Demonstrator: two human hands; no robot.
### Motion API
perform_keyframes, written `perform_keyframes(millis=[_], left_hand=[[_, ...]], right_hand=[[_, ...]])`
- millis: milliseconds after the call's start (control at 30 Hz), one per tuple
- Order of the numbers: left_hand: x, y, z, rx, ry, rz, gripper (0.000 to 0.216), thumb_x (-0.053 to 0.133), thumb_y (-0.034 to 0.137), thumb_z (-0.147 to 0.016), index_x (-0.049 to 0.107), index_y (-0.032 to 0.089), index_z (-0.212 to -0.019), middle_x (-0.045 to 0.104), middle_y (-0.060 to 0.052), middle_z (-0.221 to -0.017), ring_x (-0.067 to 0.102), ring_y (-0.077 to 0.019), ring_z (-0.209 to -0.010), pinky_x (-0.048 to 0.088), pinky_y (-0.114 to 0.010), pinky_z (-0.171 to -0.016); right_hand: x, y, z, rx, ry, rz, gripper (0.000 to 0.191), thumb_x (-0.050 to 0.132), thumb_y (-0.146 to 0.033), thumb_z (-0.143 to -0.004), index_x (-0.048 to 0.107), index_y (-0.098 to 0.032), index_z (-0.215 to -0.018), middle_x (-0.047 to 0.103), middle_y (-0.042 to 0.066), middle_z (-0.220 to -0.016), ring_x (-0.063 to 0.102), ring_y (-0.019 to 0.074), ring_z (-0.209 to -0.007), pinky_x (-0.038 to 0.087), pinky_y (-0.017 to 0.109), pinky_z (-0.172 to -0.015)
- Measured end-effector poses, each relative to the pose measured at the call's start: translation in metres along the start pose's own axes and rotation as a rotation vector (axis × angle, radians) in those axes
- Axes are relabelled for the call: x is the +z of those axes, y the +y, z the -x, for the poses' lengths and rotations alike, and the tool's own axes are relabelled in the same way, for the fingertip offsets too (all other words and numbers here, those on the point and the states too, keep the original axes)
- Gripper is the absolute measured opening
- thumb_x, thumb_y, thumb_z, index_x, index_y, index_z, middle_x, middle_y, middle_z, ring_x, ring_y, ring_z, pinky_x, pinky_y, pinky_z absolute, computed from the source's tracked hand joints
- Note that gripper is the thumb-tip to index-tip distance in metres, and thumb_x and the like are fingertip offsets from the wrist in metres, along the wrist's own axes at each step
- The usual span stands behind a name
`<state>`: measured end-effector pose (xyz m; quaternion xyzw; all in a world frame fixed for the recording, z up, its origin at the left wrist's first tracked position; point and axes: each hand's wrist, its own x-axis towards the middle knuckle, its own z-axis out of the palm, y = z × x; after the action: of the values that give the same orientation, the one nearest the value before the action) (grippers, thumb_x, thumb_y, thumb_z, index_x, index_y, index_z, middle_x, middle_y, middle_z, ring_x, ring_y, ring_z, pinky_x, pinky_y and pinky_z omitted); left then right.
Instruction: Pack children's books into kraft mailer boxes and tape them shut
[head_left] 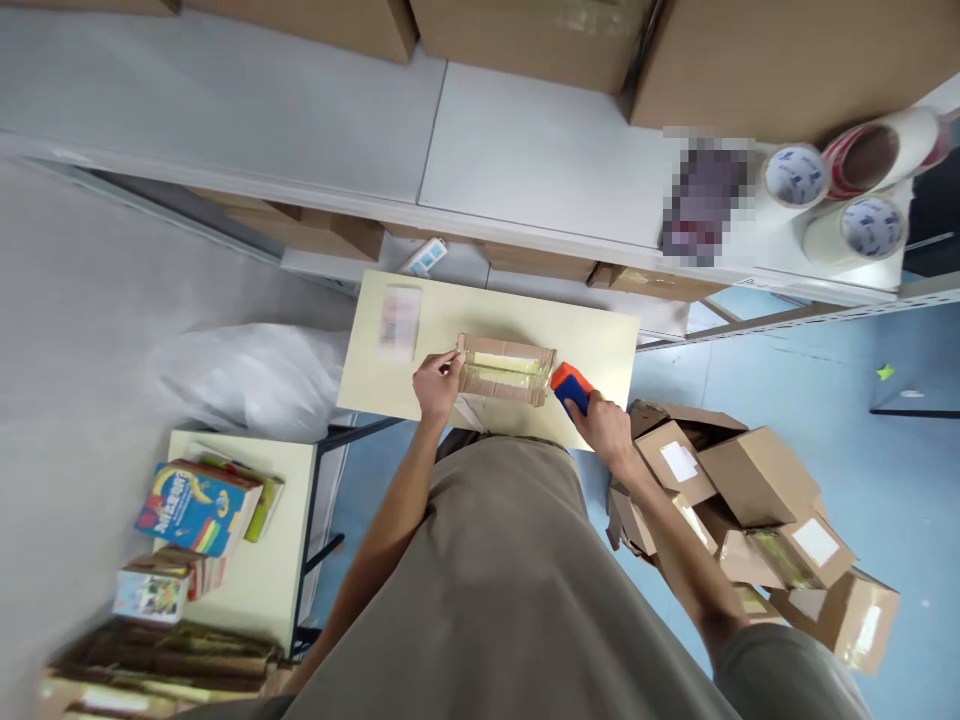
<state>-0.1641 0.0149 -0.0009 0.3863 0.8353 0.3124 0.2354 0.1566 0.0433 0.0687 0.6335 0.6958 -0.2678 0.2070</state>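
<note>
A small flattish cardboard package [504,369] wrapped with clear yellowish tape lies on the pale yellow table [577,325] in front of me. My left hand [438,386] is at its left end, with thumb and fingers closed on the edge there. My right hand [604,428] is wrapped around a blue and orange tape dispenser [571,390]. The dispenser's orange end sits right beside the package's right end; whether they touch I cannot tell. Left of the package, a blurred printed sheet [400,322] lies flat on the table.
Behind the table runs a grey shelf [540,170] bearing large cartons [532,40] and tape rolls [796,178]. Cardboard boxes [757,475] are heaped on the floor at right. Books [199,508] lie on a side table [259,570] at left, near a translucent plastic bag [255,380].
</note>
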Motion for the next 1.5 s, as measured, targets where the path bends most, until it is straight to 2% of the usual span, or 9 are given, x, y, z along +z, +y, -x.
perform_keyframes(millis=[133,300,567,700,967,1133,1267,1400,1500], left_hand=[[-0.004,-0.006,-0.001,-0.036,-0.02,0.023,0.029,0.07,0.047,-0.094,0.081,0.022,-0.104,0.083,-0.009,-0.11,0.076,-0.0251,-0.092,0.061,-0.039,-0.091],[-0.013,0.007,-0.012,0.096,0.05,0.015,0.025,0.075,0.042,-0.089,0.075,0.023,-0.106,0.074,-0.01,-0.103,0.071,-0.03,-0.104,0.06,-0.046,-0.1],[-0.041,0.144,-0.025,0.73,0.003,0.193,0.034,0.064,0.029,-0.104,0.067,0.026,-0.137,0.072,-0.013,-0.13,0.066,-0.0309,-0.127,0.053,-0.05,-0.114],[-0.046,0.205,-0.041,0.899,-0.033,0.256,0.044,0.06,0.018,-0.101,0.063,0.026,-0.145,0.07,-0.013,-0.138,0.064,-0.0309,-0.132,0.051,-0.051,-0.119],[-0.064,0.224,-0.063,0.945,-0.014,0.278,0.044,0.058,0.014,-0.102,0.065,0.025,-0.144,0.069,-0.014,-0.142,0.062,-0.0303,-0.135,0.05,-0.051,-0.121],[-0.07,0.185,-0.066,0.881,-0.016,0.275,0.04,0.059,0.017,-0.102,0.065,0.023,-0.142,0.07,-0.013,-0.14,0.065,-0.0286,-0.134,0.051,-0.049,-0.122],[-0.063,0.102,-0.066,0.624,-0.065,0.214,0.039,0.063,0.019,-0.099,0.067,0.023,-0.138,0.072,-0.013,-0.136,0.068,-0.0302,-0.132,0.053,-0.049,-0.119],[-0.049,0.01,-0.042,0.205,-0.223,0.094,0.038,0.071,0.023,-0.093,0.071,0.02,-0.131,0.076,-0.015,-0.13,0.074,-0.0318,-0.122,0.06,-0.048,-0.11],[-0.04,-0.024,-0.015,0.031,-0.395,0.096,0.031,0.069,0.024,-0.096,0.073,0.02,-0.126,0.08,-0.014,-0.126,0.078,-0.0287,-0.115,0.063,-0.042,-0.103]], right_hand=[[0.006,0.003,0.004,0.131,-0.048,-0.151,0.053,0.042,-0.059,-0.117,0.07,-0.014,-0.119,0.082,0.022,-0.113,0.08,0.0332,-0.11,0.051,0.032,-0.079],[-0.01,-0.013,0.024,0.239,0.155,-0.184,0.051,0.044,-0.056,-0.117,0.062,-0.012,-0.133,0.083,0.021,-0.109,0.082,0.0333,-0.101,0.051,0.034,-0.079],[-0.127,-0.077,0.007,0.021,0.59,-0.148,0.05,0.045,-0.042,-0.112,0.051,-0.007,-0.147,0.081,0.019,-0.104,0.079,0.034,-0.09,0.053,0.037,-0.077],[-0.187,-0.12,-0.018,-0.174,0.73,-0.058,0.052,0.044,-0.038,-0.113,0.048,-0.003,-0.15,0.079,0.024,-0.117,0.075,0.0354,-0.107,0.055,0.042,-0.095],[-0.228,-0.163,-0.072,-0.288,0.8,0.121,0.042,0.04,-0.016,-0.111,0.06,0.001,-0.143,0.074,0.026,-0.128,0.065,0.0336,-0.129,0.032,0.049,-0.128],[-0.204,-0.149,-0.079,-0.275,0.928,0.026,0.046,0.041,-0.023,-0.113,0.057,-0.004,-0.153,0.06,0.027,-0.154,0.05,0.0348,-0.148,0.034,0.052,-0.128],[-0.135,-0.118,-0.057,-0.242,1.036,-0.142,0.053,0.034,-0.039,-0.117,0.051,-0.012,-0.159,0.052,0.026,-0.162,0.046,0.0342,-0.155,0.041,0.054,-0.124],[-0.032,-0.091,-0.029,-0.128,0.857,-0.294,0.069,0.03,-0.056,-0.116,0.049,-0.006,-0.159,0.059,0.031,-0.155,0.056,0.0368,-0.148,0.049,0.053,-0.118],[0.029,-0.09,-0.011,0.011,0.565,-0.358,0.075,0.029,-0.06,-0.115,0.051,-0.002,-0.157,0.07,0.032,-0.141,0.072,0.0372,-0.129,0.058,0.046,-0.103]])
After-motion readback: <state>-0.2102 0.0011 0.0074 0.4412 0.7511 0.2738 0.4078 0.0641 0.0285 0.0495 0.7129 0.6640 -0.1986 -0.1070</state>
